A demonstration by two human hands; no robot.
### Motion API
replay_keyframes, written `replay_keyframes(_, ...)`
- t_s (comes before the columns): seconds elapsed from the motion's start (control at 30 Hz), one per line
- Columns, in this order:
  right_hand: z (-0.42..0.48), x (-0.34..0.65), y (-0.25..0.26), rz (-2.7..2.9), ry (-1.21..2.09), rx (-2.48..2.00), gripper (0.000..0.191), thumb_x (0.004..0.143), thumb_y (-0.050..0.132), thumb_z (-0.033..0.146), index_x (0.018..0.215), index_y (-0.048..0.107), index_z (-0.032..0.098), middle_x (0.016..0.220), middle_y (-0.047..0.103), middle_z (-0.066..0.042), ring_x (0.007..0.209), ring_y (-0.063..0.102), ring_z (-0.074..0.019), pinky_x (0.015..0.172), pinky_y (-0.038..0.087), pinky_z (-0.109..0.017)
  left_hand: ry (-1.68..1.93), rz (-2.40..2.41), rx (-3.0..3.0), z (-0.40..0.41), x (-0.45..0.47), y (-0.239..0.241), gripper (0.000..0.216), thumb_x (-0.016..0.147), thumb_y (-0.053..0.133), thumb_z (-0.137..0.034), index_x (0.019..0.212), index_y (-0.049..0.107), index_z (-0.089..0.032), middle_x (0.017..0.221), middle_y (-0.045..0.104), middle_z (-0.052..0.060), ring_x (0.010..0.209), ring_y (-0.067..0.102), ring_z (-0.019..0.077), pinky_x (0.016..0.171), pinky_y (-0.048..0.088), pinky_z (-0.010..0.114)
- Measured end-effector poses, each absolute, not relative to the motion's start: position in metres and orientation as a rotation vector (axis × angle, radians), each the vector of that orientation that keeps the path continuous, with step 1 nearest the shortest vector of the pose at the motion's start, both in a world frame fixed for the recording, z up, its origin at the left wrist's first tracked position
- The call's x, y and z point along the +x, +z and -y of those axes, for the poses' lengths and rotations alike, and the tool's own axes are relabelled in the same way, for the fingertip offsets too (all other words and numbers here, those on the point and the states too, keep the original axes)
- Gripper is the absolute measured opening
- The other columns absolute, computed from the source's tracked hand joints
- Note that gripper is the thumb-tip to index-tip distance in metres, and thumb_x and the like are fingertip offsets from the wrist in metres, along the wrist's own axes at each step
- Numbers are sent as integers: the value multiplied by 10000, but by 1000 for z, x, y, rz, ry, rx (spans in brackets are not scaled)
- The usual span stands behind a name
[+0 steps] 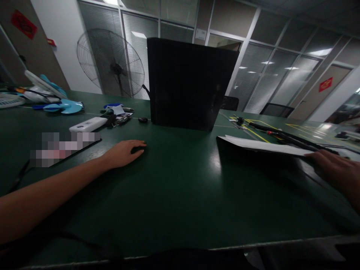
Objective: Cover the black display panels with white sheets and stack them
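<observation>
My left hand (123, 153) rests on the green tabletop (168, 195), thumb and fingers stretched forward and apart, with nothing in it. At the right, my right hand (334, 170) grips the near corner of a thin black folder (253, 153) with white sheets (261, 145) on top. The folder is tilted, its right side raised off the table and its far left corner low, close to the surface. My right fingertips are partly hidden. Ahead, between the two hands, stands a large black box-like panel (191, 86), upright on the table.
Left of my left hand lie a white power bank (88, 124) and a blurred-out flat item (64, 148). Beyond are a small black object (143, 120), a small pile of items (118, 112) and light-blue fan blades (64, 106). Long black rods (289, 138) lie behind the folder.
</observation>
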State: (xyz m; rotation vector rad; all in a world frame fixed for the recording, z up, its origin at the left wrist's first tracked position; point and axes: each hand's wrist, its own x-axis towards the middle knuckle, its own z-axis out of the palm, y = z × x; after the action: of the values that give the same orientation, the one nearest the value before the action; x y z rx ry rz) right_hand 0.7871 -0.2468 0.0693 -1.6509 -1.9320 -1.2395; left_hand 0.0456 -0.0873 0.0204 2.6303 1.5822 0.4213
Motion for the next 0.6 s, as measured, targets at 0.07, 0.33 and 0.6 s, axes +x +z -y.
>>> replay_keyframes(0.07,225,794,64,2105,-1232,-1718,229,880,628,304,1041,769,225,1065,737,-169,638,640,-195,446,261,-280,425,-1575,2642,87,45,20,600,965,444,-571,1407,667,-231,1543,589,65,1341,613,320,1166,460,492)
replay_keyframes(0.33,144,809,66,2266,-895,-1766,302,821,701,157,1105,800,196,1097,756,-184,707,669,-201,518,330,-269,453,-1541,2655,84,43,18,573,963,463,-556,1369,695,-224,1515,616,75,1330,621,321,1168,456,500)
replay_keyframes(0.6,126,799,103,2119,-945,-1744,381,757,776,97,1133,802,155,1069,761,-207,635,660,-158,514,350,-238,444,-1549,2652,83,42,17,596,961,446,-580,1391,677,-235,1525,607,71,1356,601,314,1183,438,492)
